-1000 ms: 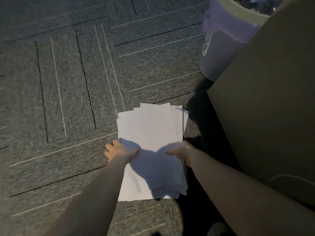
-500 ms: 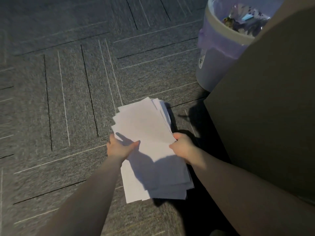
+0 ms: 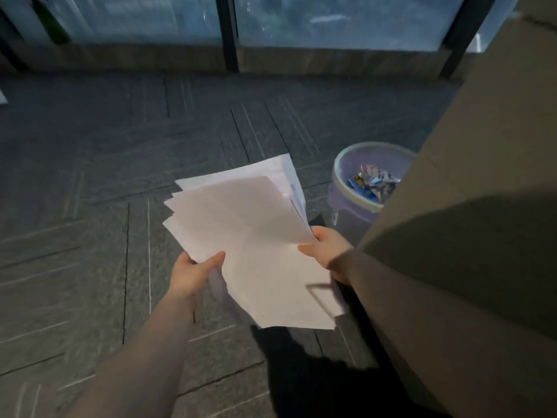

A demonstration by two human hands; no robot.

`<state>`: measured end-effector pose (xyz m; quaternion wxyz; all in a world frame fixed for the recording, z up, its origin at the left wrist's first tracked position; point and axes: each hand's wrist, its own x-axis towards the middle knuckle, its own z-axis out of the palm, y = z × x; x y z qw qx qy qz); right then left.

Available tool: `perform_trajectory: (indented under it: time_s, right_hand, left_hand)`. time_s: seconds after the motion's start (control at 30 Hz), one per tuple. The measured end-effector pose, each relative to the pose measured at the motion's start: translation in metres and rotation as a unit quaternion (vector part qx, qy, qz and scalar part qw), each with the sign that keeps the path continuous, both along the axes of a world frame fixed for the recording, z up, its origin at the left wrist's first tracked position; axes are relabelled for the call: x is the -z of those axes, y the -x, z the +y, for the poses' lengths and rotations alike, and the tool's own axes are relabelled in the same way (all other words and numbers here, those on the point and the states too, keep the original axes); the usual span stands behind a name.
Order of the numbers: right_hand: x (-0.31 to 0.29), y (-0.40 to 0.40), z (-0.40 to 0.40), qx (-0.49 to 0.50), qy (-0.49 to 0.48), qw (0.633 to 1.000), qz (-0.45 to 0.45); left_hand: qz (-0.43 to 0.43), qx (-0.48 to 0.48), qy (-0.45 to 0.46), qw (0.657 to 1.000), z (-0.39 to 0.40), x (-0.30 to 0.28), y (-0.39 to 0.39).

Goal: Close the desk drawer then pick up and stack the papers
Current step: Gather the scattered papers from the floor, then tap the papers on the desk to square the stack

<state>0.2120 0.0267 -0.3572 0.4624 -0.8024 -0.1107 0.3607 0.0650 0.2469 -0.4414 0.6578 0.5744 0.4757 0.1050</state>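
The papers [image 3: 256,245] are off the carpet now as far as the view shows, held in the air in front of the person, just to the left of the lavender wastebasket [image 3: 358,188] and above the grey striped carpet tiles [image 3: 90,267]. The left hand [image 3: 193,273] pinches the sheaf at its left edge, thumb lying on top and the fingers hidden beneath. The right hand [image 3: 327,251] is closed on the right edge, nearer the wastebasket, with its thumb hidden under a curled top sheet.

The sheets are not square to one another: their far corners, on the side away from the wastebasket's near wall, fan out in several steps, and one top sheet lifts at its right edge. The long axis of the sheaf runs from the person's body away and to the left, slanting past the wastebasket instead of pointing at it. Both hands sit about midway along that axis, one on each long edge, so neither is clearly closer to the work.

I would judge the pick-up done and the squaring-up of the stack as what remains. The tan desk side [image 3: 467,236] rises right beside the wastebasket; no drawer shows, so I cannot tell whether it is closed.
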Motion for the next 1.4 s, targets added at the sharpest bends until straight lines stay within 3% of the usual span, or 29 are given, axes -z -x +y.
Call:
perform_trajectory:
  time_s: [0.13,0.33,0.5,0.77,1.1,1.4]
  right_hand:
    - [-0.082,-0.002,0.009,0.009,-0.026,0.999,-0.021]
    - [-0.210,0.006,0.012,0.025,-0.079,0.992,-0.094]
    - [-0.327,0.022,0.001,0.043,-0.129,0.977,-0.162]
    - [-0.489,0.059,-0.088,0.093,-0.179,0.926,-0.320]
    - [-0.576,0.085,-0.271,0.199,-0.188,0.887,-0.372]
    - [-0.555,0.100,-0.444,0.373,-0.223,0.803,-0.409]
  left_hand:
    - [-0.043,0.010,0.034,0.998,0.003,-0.084,-0.006]
    - [-0.157,0.027,0.017,0.987,0.013,-0.208,-0.012]
    - [-0.290,0.061,-0.020,0.955,0.001,-0.344,-0.016]
    - [-0.417,0.112,-0.026,0.902,-0.075,-0.519,-0.019]
    - [-0.483,0.174,-0.035,0.858,-0.258,-0.622,-0.045]
    - [-0.491,0.290,-0.013,0.821,-0.440,-0.631,-0.094]
